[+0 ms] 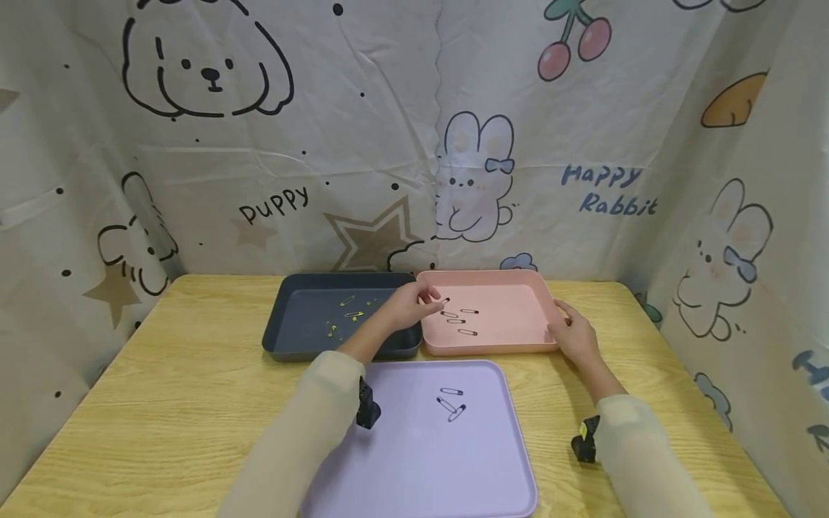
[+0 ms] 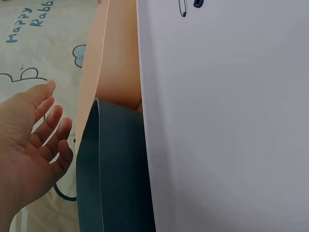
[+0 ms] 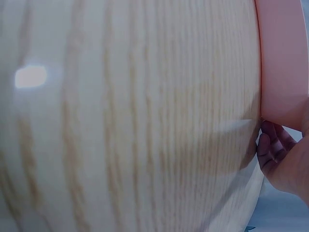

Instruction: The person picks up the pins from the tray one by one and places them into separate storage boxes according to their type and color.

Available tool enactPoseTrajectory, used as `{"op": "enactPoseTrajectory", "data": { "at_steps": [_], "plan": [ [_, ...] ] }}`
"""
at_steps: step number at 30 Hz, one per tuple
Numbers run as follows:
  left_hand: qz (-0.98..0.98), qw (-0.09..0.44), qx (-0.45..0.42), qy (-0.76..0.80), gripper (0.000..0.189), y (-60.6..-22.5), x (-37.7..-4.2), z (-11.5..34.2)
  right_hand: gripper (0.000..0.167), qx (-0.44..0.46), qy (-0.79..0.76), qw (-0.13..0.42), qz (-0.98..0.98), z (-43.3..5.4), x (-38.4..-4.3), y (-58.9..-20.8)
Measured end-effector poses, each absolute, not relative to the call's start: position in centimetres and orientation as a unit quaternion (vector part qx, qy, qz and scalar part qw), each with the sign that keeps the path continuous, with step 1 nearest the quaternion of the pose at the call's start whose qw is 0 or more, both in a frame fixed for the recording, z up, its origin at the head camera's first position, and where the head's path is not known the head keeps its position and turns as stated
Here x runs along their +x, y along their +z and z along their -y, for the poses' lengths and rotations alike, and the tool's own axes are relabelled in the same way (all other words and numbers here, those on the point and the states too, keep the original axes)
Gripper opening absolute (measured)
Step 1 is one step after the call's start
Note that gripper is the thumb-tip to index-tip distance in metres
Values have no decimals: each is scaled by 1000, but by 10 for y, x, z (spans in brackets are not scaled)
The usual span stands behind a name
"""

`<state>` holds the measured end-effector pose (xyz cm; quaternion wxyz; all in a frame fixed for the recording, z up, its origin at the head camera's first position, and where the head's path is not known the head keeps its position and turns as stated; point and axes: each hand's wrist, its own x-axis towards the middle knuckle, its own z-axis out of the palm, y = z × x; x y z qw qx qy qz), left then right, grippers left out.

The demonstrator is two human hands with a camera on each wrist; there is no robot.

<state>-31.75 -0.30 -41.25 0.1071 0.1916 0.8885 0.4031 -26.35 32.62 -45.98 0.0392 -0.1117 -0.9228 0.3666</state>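
Note:
My left hand (image 1: 411,305) hovers over the left side of the pink tray (image 1: 492,347), palm turned inward and fingers loosely bent and apart. Just by its fingertips is a dark-headed safety pin (image 1: 445,300); in the left wrist view nothing shows between the fingers (image 2: 50,128). Several similar safety pins (image 1: 468,332) lie in the pink tray. At that tray's right end my right hand (image 1: 575,337) grips the wall, its fingers (image 3: 265,145) curled at the corner in the right wrist view. Three safety pins (image 1: 451,391) lie on the lilac tray (image 1: 421,460) in front.
A dark blue tray (image 1: 275,338) adjoins the pink one on the left, holding yellowish pins (image 1: 353,314) and small yellow bits. All trays stand on a wood-grain table (image 1: 162,403). A printed curtain (image 1: 363,144) hangs behind and at the sides.

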Motion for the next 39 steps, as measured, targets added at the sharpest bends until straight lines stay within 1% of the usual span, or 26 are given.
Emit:
{"op": "enactPoseTrajectory", "data": {
  "at_steps": [10,21,28,39],
  "plan": [
    [-884,103,231,393,25,-406,-300,11,56,-116,366,31,923,-325,-263,-458],
    [-881,116,250,384,26,-409,-282,16,55,-100,345,45,932,-324,-262,-455],
    [-880,133,269,369,26,-410,-268,24,55,-101,336,49,935,-324,-262,-455],
    [-877,126,346,309,21,-412,-245,31,54,-98,337,58,935,-327,-263,-459]
  ]
}}
